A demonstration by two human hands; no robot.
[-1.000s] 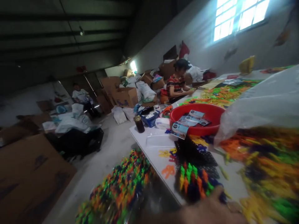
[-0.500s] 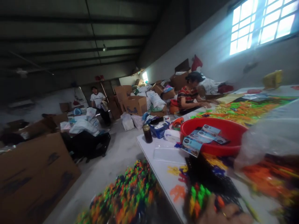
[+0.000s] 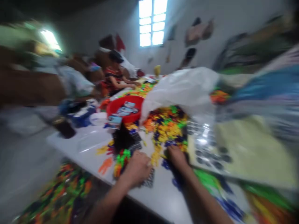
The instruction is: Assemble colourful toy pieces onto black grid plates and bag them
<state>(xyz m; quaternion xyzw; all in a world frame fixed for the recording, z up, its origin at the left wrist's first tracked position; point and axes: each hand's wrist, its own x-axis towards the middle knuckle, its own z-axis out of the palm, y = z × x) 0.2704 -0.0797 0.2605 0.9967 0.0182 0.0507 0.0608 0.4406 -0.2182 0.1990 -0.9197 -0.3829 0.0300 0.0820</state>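
My left hand [image 3: 139,165] is closed above a black perforated sheet [image 3: 149,179] on the white table; whatever its fingers hold is hidden. Just left of it lies a cluster of green, orange and yellow plastic pieces [image 3: 121,160]. My right hand [image 3: 177,154] has its fingers curled at the near edge of a pile of small coloured plastic pieces [image 3: 167,127]; blur hides what is in them. That pile spills from a large translucent plastic bag [image 3: 187,85]. A few yellow pieces [image 3: 156,155] and blue pieces [image 3: 165,164] lie between and beside my hands.
Behind stands a red basin [image 3: 137,115] with printed cards [image 3: 127,109]. A dark jar [image 3: 64,127] and blue basket [image 3: 83,118] are at the left. Pale yellow sheets [image 3: 254,149] lie right. A co-worker [image 3: 114,74] sits at the far side. More pieces [image 3: 58,193] are on the floor.
My view has swung right and down onto the table. Both forearms now show; earlier only part of one hand was visible at the bottom edge.
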